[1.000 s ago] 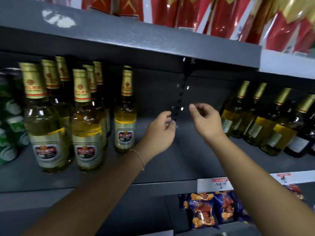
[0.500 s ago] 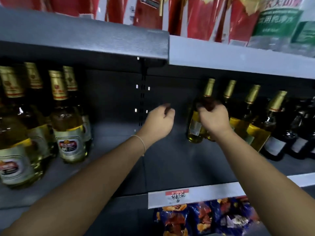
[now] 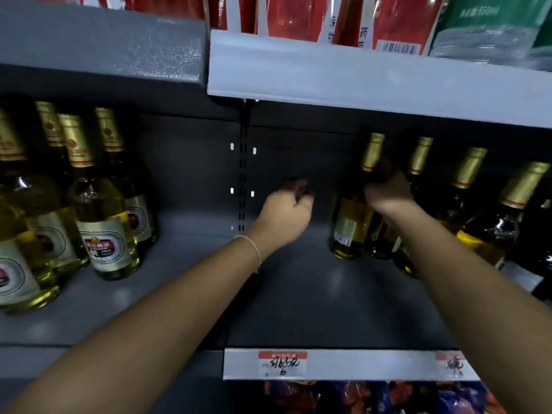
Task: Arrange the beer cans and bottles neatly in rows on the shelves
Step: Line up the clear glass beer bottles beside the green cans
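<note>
The right hand is gripping the neck of a gold-foiled bottle of pale yellow beer standing leftmost in the right-hand row on the shelf, while the left hand is hovering beside it, fingers loosely curled, holding nothing.

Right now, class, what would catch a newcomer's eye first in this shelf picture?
The two bare arms reaching in: the right hand grips the neck of a gold-foiled bottle at the right group's left end, while the left hand hangs loosely curled over the bare middle of the shelf. At the left stand pale beer bottles with red-and-white labels.
</note>
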The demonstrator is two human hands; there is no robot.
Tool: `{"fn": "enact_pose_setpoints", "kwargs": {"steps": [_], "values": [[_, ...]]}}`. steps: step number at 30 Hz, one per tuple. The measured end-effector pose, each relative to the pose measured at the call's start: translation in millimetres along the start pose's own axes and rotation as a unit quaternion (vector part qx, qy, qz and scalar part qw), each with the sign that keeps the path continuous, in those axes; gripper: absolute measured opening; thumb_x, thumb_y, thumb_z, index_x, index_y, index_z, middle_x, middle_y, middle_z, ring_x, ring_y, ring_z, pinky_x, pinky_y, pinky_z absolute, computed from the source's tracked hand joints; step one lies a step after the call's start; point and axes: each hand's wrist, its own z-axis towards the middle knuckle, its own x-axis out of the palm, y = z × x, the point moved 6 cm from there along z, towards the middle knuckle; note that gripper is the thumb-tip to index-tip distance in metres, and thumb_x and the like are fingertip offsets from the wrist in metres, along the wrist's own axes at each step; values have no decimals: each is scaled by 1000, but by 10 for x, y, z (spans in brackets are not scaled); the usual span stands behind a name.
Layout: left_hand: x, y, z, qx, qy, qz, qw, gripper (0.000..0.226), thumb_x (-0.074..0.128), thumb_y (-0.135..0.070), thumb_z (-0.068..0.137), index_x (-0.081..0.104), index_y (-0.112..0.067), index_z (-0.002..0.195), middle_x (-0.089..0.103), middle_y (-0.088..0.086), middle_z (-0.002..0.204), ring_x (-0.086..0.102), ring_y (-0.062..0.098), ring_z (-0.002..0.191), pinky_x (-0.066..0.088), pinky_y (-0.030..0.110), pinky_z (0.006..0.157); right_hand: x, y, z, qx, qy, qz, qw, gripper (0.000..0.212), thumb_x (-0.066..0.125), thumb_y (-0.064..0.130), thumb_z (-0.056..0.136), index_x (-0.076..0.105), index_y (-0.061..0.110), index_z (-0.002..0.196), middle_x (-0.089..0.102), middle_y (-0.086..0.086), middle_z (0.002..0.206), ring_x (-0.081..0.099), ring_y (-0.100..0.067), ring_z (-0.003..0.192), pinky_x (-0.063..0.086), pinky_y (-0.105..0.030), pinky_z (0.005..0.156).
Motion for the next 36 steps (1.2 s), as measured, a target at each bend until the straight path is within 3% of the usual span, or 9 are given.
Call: {"fn": "enact_pose_setpoints", "kwargs": {"steps": [3,7,10,14,20,25,29,33,36], "values": [[14,36,31,-8,-6,-11,1000,39,49,-25,97,53,-14,134,64,8,119,60,22,104,38,16,80,13,-12,63,-10,-13,19,1000,26,64,21,92,59,13,117,60,-3,103,56,-21,95,43,-30,81],[32,82,42,-14,-6,-10,1000,39,50,-26,97,52,-15,134,65,9,116,61,18,97,40,15,75,74,-19,111,5,19,80,997,18,66,17,93,59,18,111,64,-3,104,59,-19,95,49,-32,82],[55,128,17,-25,4,-18,1000,41,50,-27,97,51,-13,136,64,9,121,60,21,110,39,18,84,152,22,67,-4,43,100,994,13,73,23,89,63,20,97,67,0,91,64,-19,87,52,-29,74],[50,181,-94,-37,16,-8,999,42,52,-23,97,48,-10,137,60,6,125,57,16,115,37,15,90,249,127,-67,-48,37,72,996,24,84,29,78,60,24,78,68,-3,81,64,-16,73,51,-29,68],[-34,395,-258,-75,71,-26,994,51,59,-17,93,43,-10,140,53,7,134,53,19,122,42,22,99,294,366,-327,-48,17,140,989,36,93,24,65,58,22,71,61,8,67,55,-4,57,47,-16,50],[-214,487,-405,-72,121,-43,989,70,72,-38,67,49,-25,131,56,-3,131,53,15,123,45,34,104,508,748,-655,-64,14,170,983,41,94,20,62,55,24,72,61,8,70,56,-6,62,50,-28,61],[-476,607,-561,-50,151,-33,987,59,74,-40,63,53,-37,118,63,-5,119,60,15,113,51,45,95,722,1089,-937,-69,21,163,984,44,93,21,61,52,22,77,60,7,71,57,-7,61,52,-29,60],[-841,695,-714,-37,112,-64,991,67,83,-43,59,53,-32,118,65,-9,113,63,7,105,54,41,91,967,1369,-1200,-58,23,150,987,42,90,26,61,62,15,89,65,4,76,67,-14,72,58,-36,68],[-1105,799,-847,-62,58,-72,994,83,87,-60,45,51,-35,115,67,-13,110,64,4,103,55,38,90,1188,1579,-1400,-59,34,130,989,43,88,32,62,64,14,93,66,4,79,68,-16,77,60,-39,74]]}}
